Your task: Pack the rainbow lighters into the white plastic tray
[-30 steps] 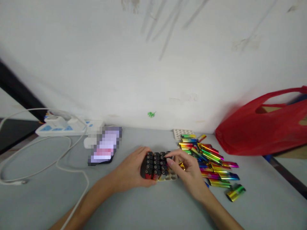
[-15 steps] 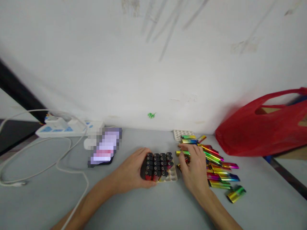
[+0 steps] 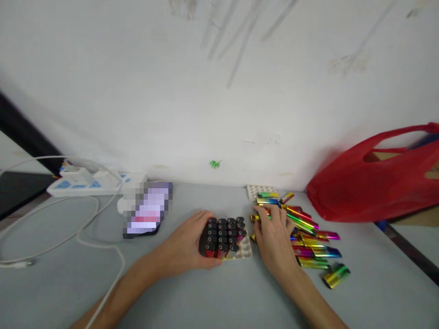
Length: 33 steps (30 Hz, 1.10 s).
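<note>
Grey table [image 3: 206, 301], set against a scuffed white wall [image 3: 206, 114] that bears a small green mark [image 3: 215, 164]. Left hand [image 3: 192, 242] is curled around the left end of a white tray [image 3: 245, 251], thumb along the near side, fingers at the far side; its hold is firm to the eye. Upright lighters [image 3: 222, 235] with black tops fill most of the tray in four columns; open cells show at its near right corner.

Right hand [image 3: 274, 233] lies palm down over the left part of a loose pile of shiny lighters [image 3: 310, 240], fingers bent and slightly spread. Whether it grips one cannot be told, as the hand covers the spot. One lighter pokes out left of the fingertips.

Farther out, a second white tray [image 3: 254, 191] sits behind the pile, near the wall. One lone lighter [image 3: 336, 276] lies at the pile's near right. Beyond stands a red bag [image 3: 370, 183]. Leftward are a phone [image 3: 147, 210], partly pixelated, a white cable [image 3: 120, 256] and a power strip [image 3: 103, 187].
</note>
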Each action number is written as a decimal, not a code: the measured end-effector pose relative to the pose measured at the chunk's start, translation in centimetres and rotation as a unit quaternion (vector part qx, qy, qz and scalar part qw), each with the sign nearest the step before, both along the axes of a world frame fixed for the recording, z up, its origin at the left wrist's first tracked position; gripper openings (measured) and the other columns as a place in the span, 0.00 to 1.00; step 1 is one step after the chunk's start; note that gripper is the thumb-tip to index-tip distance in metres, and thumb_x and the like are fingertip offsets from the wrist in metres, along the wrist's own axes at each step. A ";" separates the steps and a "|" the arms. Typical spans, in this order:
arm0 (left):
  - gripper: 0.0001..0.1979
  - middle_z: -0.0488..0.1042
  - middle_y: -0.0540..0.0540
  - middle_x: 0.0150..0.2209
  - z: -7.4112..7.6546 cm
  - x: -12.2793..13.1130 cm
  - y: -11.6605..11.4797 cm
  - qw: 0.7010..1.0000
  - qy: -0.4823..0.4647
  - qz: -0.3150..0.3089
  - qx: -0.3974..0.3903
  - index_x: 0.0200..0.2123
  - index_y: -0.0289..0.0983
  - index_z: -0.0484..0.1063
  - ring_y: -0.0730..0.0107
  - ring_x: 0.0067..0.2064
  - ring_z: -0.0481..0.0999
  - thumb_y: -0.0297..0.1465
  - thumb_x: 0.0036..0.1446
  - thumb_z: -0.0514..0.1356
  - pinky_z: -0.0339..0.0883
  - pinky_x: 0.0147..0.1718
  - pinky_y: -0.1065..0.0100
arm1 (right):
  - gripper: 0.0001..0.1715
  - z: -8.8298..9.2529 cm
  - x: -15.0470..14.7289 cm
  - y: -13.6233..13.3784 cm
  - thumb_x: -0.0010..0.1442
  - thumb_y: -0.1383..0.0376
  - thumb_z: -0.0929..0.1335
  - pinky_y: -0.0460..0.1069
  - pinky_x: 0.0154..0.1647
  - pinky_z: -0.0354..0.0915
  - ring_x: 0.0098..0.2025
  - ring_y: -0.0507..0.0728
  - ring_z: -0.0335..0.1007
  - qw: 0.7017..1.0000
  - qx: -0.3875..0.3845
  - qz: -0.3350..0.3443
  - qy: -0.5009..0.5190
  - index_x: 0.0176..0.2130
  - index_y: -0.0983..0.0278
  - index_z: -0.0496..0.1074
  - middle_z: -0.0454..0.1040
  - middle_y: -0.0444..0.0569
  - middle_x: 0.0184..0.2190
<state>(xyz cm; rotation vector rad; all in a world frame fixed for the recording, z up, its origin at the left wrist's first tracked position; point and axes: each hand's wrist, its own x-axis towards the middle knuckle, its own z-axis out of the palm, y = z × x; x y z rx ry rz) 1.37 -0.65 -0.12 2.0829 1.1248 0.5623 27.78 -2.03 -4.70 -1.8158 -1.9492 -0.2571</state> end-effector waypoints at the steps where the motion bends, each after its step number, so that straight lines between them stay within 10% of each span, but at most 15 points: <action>1: 0.24 0.76 0.47 0.46 0.0 0.0 0.0 1.000 -0.001 -0.001 0.001 0.43 0.41 0.73 0.50 0.50 0.77 0.33 0.46 0.79 0.72 0.50 0.58 | 0.20 -0.1 0.0 0.0 0.71 0.72 0.65 0.67 0.52 0.61 0.57 0.75 0.67 1.000 -0.002 0.000 -0.003 0.58 0.61 0.76 0.75 0.64 0.55; 14: 0.25 0.76 0.47 0.46 0.0 0.1 0.1 1.000 0.000 -0.001 0.003 0.43 0.41 0.73 0.50 0.50 0.78 0.32 0.45 0.80 0.71 0.49 0.59 | 0.06 -0.5 0.6 0.2 0.73 0.67 0.69 0.63 0.51 0.58 0.53 0.72 0.67 0.999 -0.032 0.031 0.026 0.48 0.58 0.76 0.76 0.57 0.49; 25: 0.25 0.76 0.47 0.45 -0.3 0.1 0.1 1.000 0.002 -0.001 0.015 0.42 0.41 0.72 0.50 0.48 0.78 0.33 0.45 0.80 0.71 0.48 0.58 | 0.10 1.2 -0.3 -0.1 0.79 0.64 0.63 0.62 0.58 0.58 0.54 0.66 0.71 0.978 -0.015 0.118 0.173 0.51 0.56 0.74 0.80 0.52 0.49; 33: 0.25 0.76 0.46 0.47 -0.1 0.0 0.1 1.000 0.005 -0.011 0.017 0.44 0.41 0.72 0.50 0.50 0.77 0.32 0.46 0.80 0.71 0.50 0.57 | 0.17 3.3 -1.0 -1.6 0.83 0.58 0.57 0.54 0.45 0.64 0.42 0.61 0.73 0.941 -0.015 0.107 0.321 0.54 0.56 0.71 0.77 0.48 0.41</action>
